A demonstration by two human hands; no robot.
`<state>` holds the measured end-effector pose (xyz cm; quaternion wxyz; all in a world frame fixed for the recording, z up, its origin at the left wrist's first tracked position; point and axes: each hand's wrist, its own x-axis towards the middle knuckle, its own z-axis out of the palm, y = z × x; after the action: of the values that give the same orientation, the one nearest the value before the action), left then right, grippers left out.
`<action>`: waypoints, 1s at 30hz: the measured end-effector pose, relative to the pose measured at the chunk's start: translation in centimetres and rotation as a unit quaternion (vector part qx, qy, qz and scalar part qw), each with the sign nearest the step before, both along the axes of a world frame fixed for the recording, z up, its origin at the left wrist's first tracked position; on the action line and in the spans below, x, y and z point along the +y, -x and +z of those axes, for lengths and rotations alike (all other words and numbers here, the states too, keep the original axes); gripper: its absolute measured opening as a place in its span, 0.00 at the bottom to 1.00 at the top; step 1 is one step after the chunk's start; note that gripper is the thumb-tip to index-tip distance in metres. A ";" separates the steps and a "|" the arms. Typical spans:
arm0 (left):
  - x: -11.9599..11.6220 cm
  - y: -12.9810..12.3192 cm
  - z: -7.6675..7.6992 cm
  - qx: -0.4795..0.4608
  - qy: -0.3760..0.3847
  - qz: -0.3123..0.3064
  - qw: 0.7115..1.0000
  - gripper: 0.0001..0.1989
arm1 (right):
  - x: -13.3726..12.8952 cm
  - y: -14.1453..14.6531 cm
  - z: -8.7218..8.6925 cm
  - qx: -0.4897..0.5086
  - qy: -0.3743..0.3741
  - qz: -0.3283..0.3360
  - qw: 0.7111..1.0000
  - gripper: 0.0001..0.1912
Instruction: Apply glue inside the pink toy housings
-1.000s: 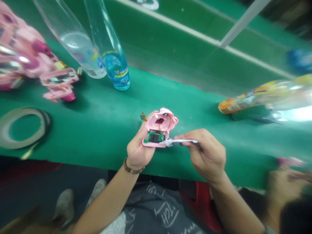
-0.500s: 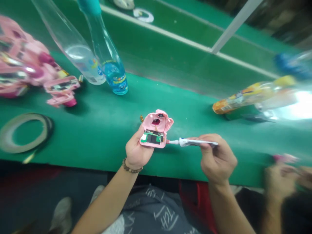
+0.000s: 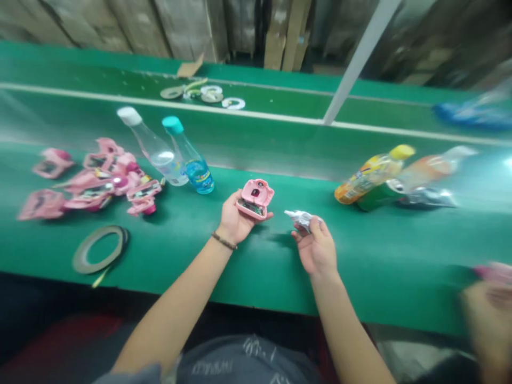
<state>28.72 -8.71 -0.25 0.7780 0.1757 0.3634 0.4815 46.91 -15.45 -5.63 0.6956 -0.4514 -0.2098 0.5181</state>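
Observation:
My left hand (image 3: 236,220) holds an opened pink plastic casing (image 3: 256,198) from below, its fingers wrapped under the lower half. The raised upper half has a dark round hole and a dark red opening; a circuit board lies in the lower half, seen at a slant. In my right hand (image 3: 318,245) is a crumpled white tube (image 3: 300,217), pinched between thumb and fingers. The tube's narrow nozzle points left toward the casing, a short gap apart from it.
Several pink casings (image 3: 94,186) lie piled at the left, near a tape roll (image 3: 86,255). A clear bottle (image 3: 154,152) and a blue-liquid bottle (image 3: 196,168) stand behind. An orange drink bottle (image 3: 368,178) lies at right. Another person's hand (image 3: 486,304) is at the right edge.
The view has tilted up, bringing stacked boxes into sight. My right hand has turned over and drawn the tube's nozzle away from the casing. The casing is tilted differently in my left hand.

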 end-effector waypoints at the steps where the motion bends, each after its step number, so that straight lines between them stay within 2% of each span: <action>1: 1.7 -0.5 0.1 0.011 -0.011 -0.016 1.000 0.19 | 1.3 -0.7 0.0 -0.002 -0.019 0.000 1.000 0.15; 5: 8.8 -2.7 -0.1 0.054 -0.023 -0.058 0.997 0.16 | 7.8 -3.0 1.1 -0.004 -0.072 -0.004 0.997 0.17; 8: 13.0 -4.0 -0.4 0.091 -0.031 -0.090 0.991 0.13 | 13.0 -3.6 1.8 0.009 -0.084 -0.019 0.996 0.15; 12: 16.7 -5.0 -0.8 0.138 -0.035 -0.153 0.978 0.13 | 19.2 -2.9 1.4 0.039 -0.074 -0.003 0.996 0.12; 16: 20.0 -6.1 -0.5 0.194 -0.021 -0.218 0.956 0.12 | 23.7 -2.4 0.3 0.062 -0.061 0.017 0.996 0.10; 19: 22.4 -7.7 0.1 0.245 -0.018 -0.254 0.936 0.12 | 25.7 -2.7 -0.3 0.068 -0.058 -0.007 0.996 0.09; 23: 24.6 -10.2 0.1 0.337 -0.028 -0.261 0.904 0.12 | 27.1 -3.7 -1.1 0.050 -0.052 -0.074 0.995 0.09; 26: 25.0 -11.1 -0.4 0.412 -0.047 -0.239 0.878 0.14 | 27.3 -4.2 -1.8 0.020 -0.042 -0.115 0.992 0.10; 30: 24.8 -10.6 -1.0 0.481 -0.077 -0.191 0.852 0.18 | 27.2 -4.2 -2.5 -0.030 -0.034 -0.148 0.988 0.10</action>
<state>39.37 16.07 -1.25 0.5663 0.5104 0.6137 0.2053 51.07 11.71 -8.16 0.7727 -0.4692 -0.1790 0.3882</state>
